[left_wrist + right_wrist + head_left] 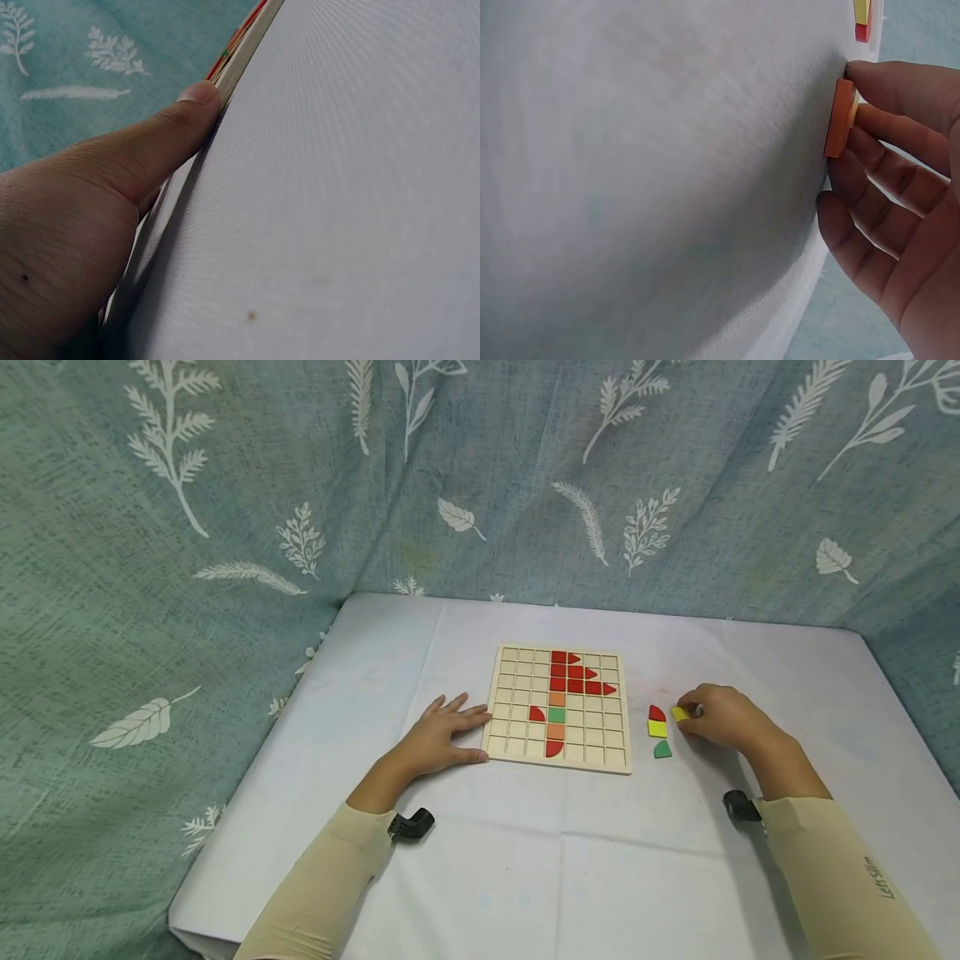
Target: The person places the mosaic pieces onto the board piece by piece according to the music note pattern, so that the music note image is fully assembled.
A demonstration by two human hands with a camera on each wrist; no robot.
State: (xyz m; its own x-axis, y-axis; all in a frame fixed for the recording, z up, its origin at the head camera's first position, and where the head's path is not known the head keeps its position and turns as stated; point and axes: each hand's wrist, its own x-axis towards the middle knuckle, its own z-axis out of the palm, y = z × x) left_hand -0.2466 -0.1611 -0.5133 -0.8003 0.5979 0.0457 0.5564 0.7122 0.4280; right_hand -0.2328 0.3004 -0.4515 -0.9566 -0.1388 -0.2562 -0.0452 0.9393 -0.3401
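Note:
A wooden grid board (592, 737) lies flat on the table, with red, orange and green tiles in some squares. My left hand (442, 735) rests at its left edge, fingers spread, fingertips touching the frame. The left wrist view shows the thumb (161, 142) against the board's side. To the right of the board, my right hand (722, 717) pinches a small yellow tile (680, 713) at the tabletop. In the right wrist view, an orange-looking block (839, 118) stands at those fingertips, with yellow behind it; whether it is a separate piece I cannot tell.
Between the board and my right hand lie a red quarter-round tile (657, 713), a yellow tile (657, 729) and a green quarter-round tile (662, 749). A white cloth covers the table (495, 860). A leaf-patterned curtain (525, 485) hangs behind and at the sides.

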